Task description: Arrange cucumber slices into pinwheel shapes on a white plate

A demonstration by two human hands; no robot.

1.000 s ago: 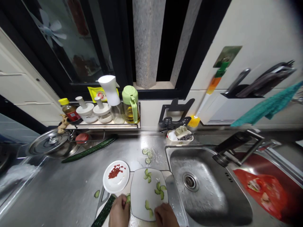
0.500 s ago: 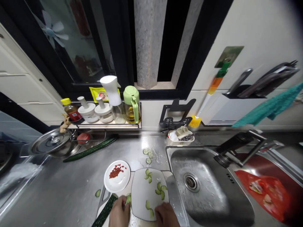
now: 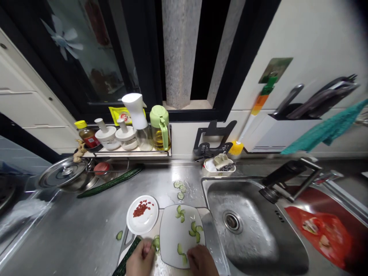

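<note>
Cucumber slices (image 3: 156,242) lie at the near left edge of the white plate (image 3: 172,237), pinched by the left hand (image 3: 140,260). The right hand (image 3: 201,261) rests on the plate's near rim; whether it grips is unclear. Risk: wet slices may slip onto the board (image 3: 128,245), or the plate may slide right toward the sink (image 3: 253,230).

Overhead light glares off my wet steel tabletop (image 3: 86,230) and sink (image 3: 253,230); the window is black, edges bend fisheye-wide, corners darken and blur.

a home kitchen — steel sink (image 3: 253,230), condiment rack (image 3: 126,152), pot lid (image 3: 61,173) on the counter.
</note>
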